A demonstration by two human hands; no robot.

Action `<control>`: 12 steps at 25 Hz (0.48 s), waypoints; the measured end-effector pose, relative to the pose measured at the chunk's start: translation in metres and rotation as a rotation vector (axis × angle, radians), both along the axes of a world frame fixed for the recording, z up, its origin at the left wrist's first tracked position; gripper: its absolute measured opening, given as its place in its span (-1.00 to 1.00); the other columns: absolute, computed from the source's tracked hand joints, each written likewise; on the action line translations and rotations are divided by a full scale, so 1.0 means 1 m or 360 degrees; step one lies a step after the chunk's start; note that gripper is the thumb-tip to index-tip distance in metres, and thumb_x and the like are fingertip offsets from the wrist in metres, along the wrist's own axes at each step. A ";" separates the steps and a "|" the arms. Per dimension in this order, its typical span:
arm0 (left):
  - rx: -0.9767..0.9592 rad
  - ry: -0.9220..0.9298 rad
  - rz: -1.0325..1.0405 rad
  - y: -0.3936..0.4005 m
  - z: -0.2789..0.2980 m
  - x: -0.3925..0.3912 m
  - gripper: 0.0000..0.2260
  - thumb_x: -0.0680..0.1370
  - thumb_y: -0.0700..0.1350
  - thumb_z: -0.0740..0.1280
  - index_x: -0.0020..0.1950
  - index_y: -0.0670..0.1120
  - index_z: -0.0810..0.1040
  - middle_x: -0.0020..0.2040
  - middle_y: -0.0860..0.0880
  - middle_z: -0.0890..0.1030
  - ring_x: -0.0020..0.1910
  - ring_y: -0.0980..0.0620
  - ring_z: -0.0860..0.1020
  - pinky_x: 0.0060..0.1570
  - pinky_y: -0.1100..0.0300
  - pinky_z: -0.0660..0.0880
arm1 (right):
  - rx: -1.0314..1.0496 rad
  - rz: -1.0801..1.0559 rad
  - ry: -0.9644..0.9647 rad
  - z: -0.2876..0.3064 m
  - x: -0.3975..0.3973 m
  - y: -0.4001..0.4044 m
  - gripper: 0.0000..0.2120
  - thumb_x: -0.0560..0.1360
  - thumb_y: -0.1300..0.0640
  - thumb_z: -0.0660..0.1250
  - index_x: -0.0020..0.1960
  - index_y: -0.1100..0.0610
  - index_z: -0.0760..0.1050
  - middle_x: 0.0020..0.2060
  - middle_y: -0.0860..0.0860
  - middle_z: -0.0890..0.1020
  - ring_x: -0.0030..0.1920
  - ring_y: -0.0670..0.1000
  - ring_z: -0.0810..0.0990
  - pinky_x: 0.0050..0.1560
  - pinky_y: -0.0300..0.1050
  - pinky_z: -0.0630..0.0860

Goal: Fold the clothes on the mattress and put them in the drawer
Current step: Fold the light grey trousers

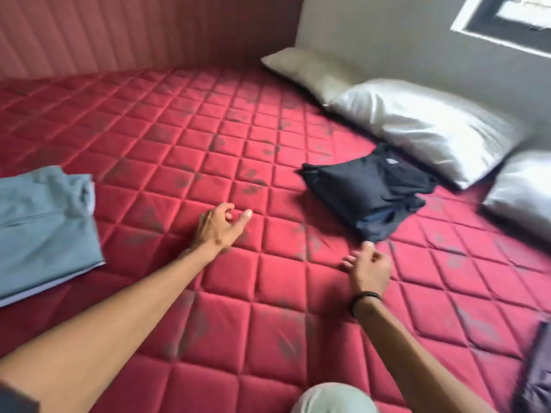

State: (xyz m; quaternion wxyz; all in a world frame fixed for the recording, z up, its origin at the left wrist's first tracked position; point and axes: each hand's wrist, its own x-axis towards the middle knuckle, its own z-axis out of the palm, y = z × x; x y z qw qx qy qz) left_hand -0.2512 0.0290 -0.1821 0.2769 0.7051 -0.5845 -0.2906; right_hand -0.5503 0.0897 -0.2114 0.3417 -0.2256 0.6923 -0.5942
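A red quilted mattress (185,150) fills the view. A folded dark navy garment (363,192) lies right of centre, near the pillows. A folded grey-blue garment (41,228) lies at the left edge. My left hand (220,228) hovers over the middle of the mattress, fingers loosely curled, holding nothing. My right hand (369,266), with a black band at the wrist, hangs just in front of the navy garment's near corner, fingers loosely curled and empty. No drawer is in view.
Silvery pillows (417,123) line the grey wall at the back right. A dark purplish cloth (536,371) shows at the lower right edge. A reddish padded headboard (119,31) runs along the back. My knee (331,397) is at the bottom.
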 end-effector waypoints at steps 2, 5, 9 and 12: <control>0.0264 0.0395 0.0072 -0.046 0.012 -0.069 0.04 0.21 0.63 0.28 0.41 -0.13 0.53 0.06 -0.14 0.70 0.10 -0.16 0.67 0.24 -0.06 0.56 | -0.0001 -0.0380 -0.0380 0.012 -0.059 -0.013 -0.55 0.56 -0.24 0.31 -0.11 0.17 0.50 -0.09 0.28 0.68 -0.24 0.13 0.70 -0.20 0.05 0.66; 0.0570 0.1243 0.0056 -0.103 0.015 -0.170 0.01 0.30 0.40 0.54 0.57 -0.02 0.20 0.21 -0.14 0.57 0.06 -0.17 0.66 -0.01 -0.05 0.66 | 0.0195 -0.0368 -0.0409 0.021 -0.105 -0.075 0.01 0.14 -0.66 0.39 0.14 0.21 0.57 0.08 0.15 0.68 0.01 0.14 0.69 0.17 0.14 0.62; 0.0524 0.1433 0.0090 -0.167 -0.026 -0.247 0.16 -0.06 0.37 0.68 0.47 0.04 0.42 0.41 0.04 0.50 0.19 -0.03 0.59 -0.37 0.17 0.59 | 0.0568 -0.0117 -0.0053 0.034 -0.100 -0.137 0.61 -0.28 -0.68 0.42 0.53 0.24 0.21 0.43 0.17 0.43 0.39 0.18 0.50 0.42 0.16 0.44; 0.0565 0.1492 0.0120 -0.146 0.001 -0.244 -0.51 0.35 -0.01 0.64 0.19 -0.16 0.63 0.12 -0.03 0.60 -0.06 0.00 0.60 -0.38 0.27 0.38 | 0.0637 -0.0033 0.0111 0.038 -0.090 -0.152 0.41 -0.15 -0.44 0.55 0.48 0.29 0.20 0.38 0.22 0.48 0.33 0.18 0.55 0.37 0.12 0.49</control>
